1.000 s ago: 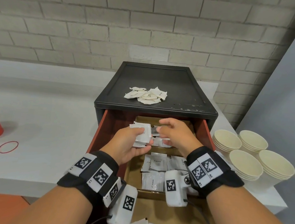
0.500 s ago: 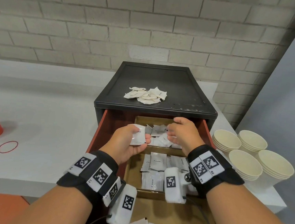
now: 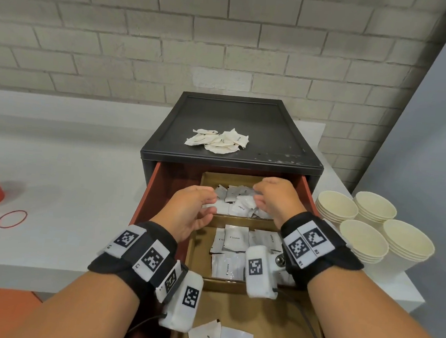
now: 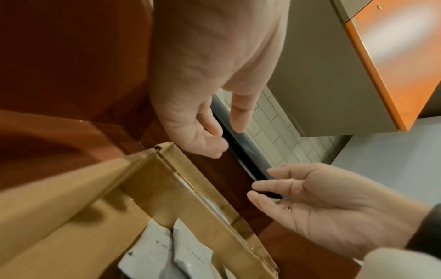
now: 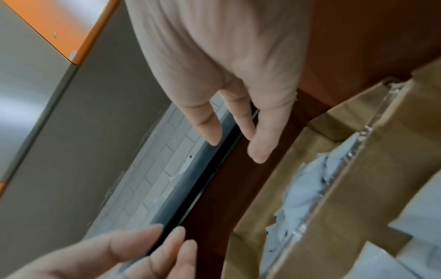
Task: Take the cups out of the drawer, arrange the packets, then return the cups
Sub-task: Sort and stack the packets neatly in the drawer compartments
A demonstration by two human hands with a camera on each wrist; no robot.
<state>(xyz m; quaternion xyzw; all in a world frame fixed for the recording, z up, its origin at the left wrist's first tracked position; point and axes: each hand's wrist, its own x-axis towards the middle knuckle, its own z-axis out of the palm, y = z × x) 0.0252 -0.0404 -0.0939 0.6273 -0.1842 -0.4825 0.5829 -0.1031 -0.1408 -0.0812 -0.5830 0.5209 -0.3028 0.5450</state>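
Loosely heaped white packets (image 3: 236, 202), rear drawer (image 3: 150, 189) compartment, some overlapping

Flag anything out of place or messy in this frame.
Two things stand out. A loose heap of crumpled packets lies on top of the black drawer unit, outside the drawer. In the back compartment the packets are jumbled at all angles, unlike the flat cream packets in the next one.

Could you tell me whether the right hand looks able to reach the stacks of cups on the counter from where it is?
Probably yes: the right hand holds nothing, and the cups stand in the open beside the drawer.
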